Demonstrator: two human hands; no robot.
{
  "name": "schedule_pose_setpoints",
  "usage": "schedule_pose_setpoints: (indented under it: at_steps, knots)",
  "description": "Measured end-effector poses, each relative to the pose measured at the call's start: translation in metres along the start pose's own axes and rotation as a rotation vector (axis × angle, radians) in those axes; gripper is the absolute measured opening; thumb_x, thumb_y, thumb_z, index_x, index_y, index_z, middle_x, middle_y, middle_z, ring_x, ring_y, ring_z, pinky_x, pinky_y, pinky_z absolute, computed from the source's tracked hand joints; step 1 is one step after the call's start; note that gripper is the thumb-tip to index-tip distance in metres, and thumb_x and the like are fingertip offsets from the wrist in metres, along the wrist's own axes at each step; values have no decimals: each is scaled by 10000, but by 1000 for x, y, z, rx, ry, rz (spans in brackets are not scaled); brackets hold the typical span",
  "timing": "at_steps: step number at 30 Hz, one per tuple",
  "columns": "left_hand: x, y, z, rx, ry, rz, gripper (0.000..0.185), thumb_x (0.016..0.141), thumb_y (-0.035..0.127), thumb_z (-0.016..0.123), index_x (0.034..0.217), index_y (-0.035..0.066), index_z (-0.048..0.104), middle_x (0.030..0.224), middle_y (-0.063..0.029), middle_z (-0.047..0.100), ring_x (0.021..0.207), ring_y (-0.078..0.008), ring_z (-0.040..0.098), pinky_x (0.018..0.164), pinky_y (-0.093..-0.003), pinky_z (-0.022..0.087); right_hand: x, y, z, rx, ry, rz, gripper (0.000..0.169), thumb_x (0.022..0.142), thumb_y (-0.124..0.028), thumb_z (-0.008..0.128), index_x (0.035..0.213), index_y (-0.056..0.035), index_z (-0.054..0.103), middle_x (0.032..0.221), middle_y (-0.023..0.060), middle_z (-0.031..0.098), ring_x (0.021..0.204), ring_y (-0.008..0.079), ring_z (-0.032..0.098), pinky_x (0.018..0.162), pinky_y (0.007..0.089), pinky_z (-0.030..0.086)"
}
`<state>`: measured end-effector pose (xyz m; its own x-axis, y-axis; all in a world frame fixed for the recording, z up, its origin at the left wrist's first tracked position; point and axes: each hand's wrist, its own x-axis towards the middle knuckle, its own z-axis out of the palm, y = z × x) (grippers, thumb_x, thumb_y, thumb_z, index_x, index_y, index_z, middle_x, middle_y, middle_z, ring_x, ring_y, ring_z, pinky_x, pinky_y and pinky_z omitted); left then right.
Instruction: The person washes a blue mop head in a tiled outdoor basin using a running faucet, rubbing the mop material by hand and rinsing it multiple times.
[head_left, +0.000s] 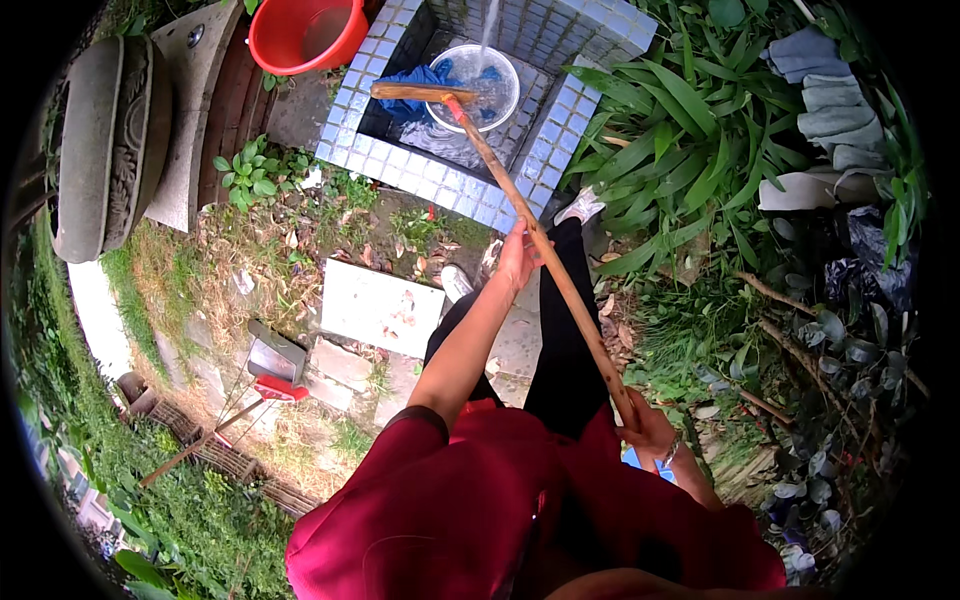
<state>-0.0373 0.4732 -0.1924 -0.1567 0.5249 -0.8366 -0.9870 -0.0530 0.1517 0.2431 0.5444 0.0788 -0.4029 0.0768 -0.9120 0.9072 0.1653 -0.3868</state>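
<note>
A long wooden pole (566, 281) with a wooden crosspiece (409, 91) tied on by red material reaches from my body to a tiled basin (457, 191). My left hand (517, 255) is at its middle, thumb and fingers around it. My right hand (649, 429), with a bracelet at the wrist, grips its lower end. The crosspiece lies over blue cloth (412, 82) and the rim of a round, pale tub (504, 64). Water falls from above into the tub, and more water stands in the basin around it.
A red bucket (307, 34) stands left of the basin, near a large stone pot (112, 150). A white slab (382, 306) lies by my feet, with a dustpan (276, 356) and a red-headed broom (279, 388) farther left. Leafy plants (675, 135) and cut branches (795, 352) are at right.
</note>
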Motion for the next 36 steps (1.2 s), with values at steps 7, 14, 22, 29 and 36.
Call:
schedule_pose_setpoints:
  at_steps: [7, 14, 22, 29, 36]
  knots:
    - [31, 12, 5, -224, 55, 60, 290, 811, 317, 534, 889, 56, 436, 714, -84, 484, 615, -212, 512, 559, -343, 471, -97, 90, 81, -134, 434, 210, 436, 694, -116, 587, 1105, -121, 442, 735, 171, 587, 653, 357, 581, 533, 432, 446]
    - [0, -57, 3, -68, 209, 84, 78, 747, 68, 479, 795, 85, 420, 631, -26, 430, 541, -154, 445, 476, -288, 423, -105, 204, 119, -336, 707, 379, 145, 659, -160, 605, 754, -141, 497, 586, 115, 569, 552, 342, 565, 489, 444, 434]
    - [-120, -73, 87, 12, 181, 24, 106, 731, 34, 496, 757, 97, 414, 634, -24, 403, 605, -163, 425, 622, -321, 405, -111, 311, 153, -165, 549, 481, 169, 604, -81, 587, 752, -125, 518, 647, 138, 588, 622, 359, 575, 536, 461, 441]
    - [-138, -65, 118, 112, 128, 200, 236, 710, -13, 526, 865, 101, 388, 688, -34, 439, 640, -167, 456, 624, -333, 419, -95, 323, 173, 15, 383, 324, 134, 613, -80, 585, 730, -85, 520, 656, 158, 579, 645, 366, 567, 557, 422, 453]
    - [13, -40, 32, 150, 230, 185, 52, 752, 53, 480, 776, 70, 438, 654, -59, 473, 611, -193, 482, 615, -316, 422, -56, 255, 116, 201, 337, 157, 159, 623, -36, 564, 778, -54, 539, 687, 183, 578, 676, 369, 570, 563, 407, 462]
